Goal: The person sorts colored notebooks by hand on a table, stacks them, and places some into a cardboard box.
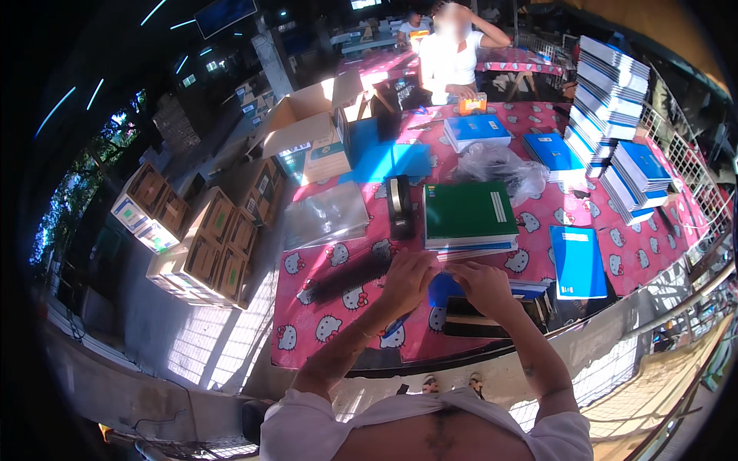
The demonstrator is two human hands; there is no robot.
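My left hand [406, 278] and my right hand [482, 281] meet close together at the near edge of a stack of notebooks with a green cover on top [470, 211]. The fingertips of both hands are pinched; whatever lies between them is too small to make out. Just below my fingers is a blue piece [441, 290], partly covered by my right hand. Near my left forearm lies a blue pen [395, 326]. A black box-like holder [469, 319] sits under my right forearm.
A black tape dispenser [399, 206] and clear plastic sleeves [327, 217] lie left of the green stack. A blue notebook [578, 263] rests to the right, tall notebook stacks [607, 100] behind it. Crumpled plastic [500, 170], an open carton [311, 138] and another person [453, 61] are farther back.
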